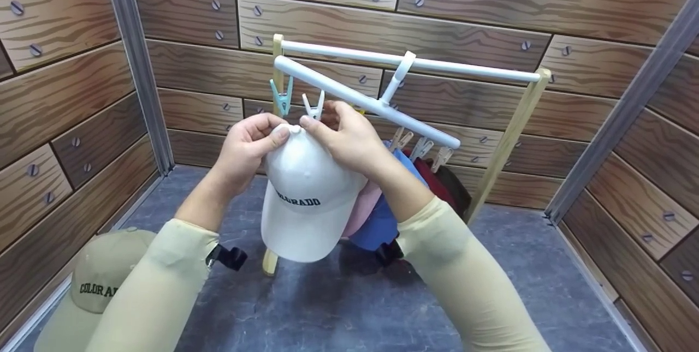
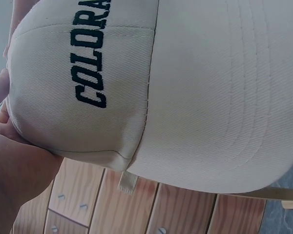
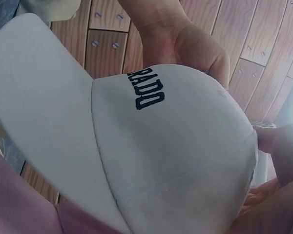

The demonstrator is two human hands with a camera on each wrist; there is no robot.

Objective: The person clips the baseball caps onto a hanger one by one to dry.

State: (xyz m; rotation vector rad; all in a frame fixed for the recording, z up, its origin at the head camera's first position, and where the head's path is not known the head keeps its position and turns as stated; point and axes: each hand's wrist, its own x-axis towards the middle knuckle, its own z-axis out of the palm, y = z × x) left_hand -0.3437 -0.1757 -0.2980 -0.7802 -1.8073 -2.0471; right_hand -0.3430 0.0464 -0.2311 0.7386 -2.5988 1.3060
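A white baseball cap (image 1: 306, 194) with dark COLORADO lettering hangs crown up below a white clip (image 1: 314, 105). My left hand (image 1: 248, 142) pinches the top of the crown from the left, thumb in front. Opposite it, my right hand (image 1: 349, 136) holds the crown's upper right side, its thumb by the clip and its other fingers partly hidden behind. Whether the clip bites the fabric is hidden by the hands. In the left wrist view the cap's brim (image 2: 210, 97) fills the right side; the right wrist view shows the crown (image 3: 180, 141) between both hands.
A tilted pale blue bar (image 1: 349, 93) hooks onto a rack's top rail (image 1: 464, 68). An unused turquoise clip (image 1: 282, 98) hangs at its left. Pink (image 1: 363, 207), blue (image 1: 377, 229) and dark red (image 1: 434, 180) caps hang behind. A khaki cap (image 1: 104, 264) lies at the lower left.
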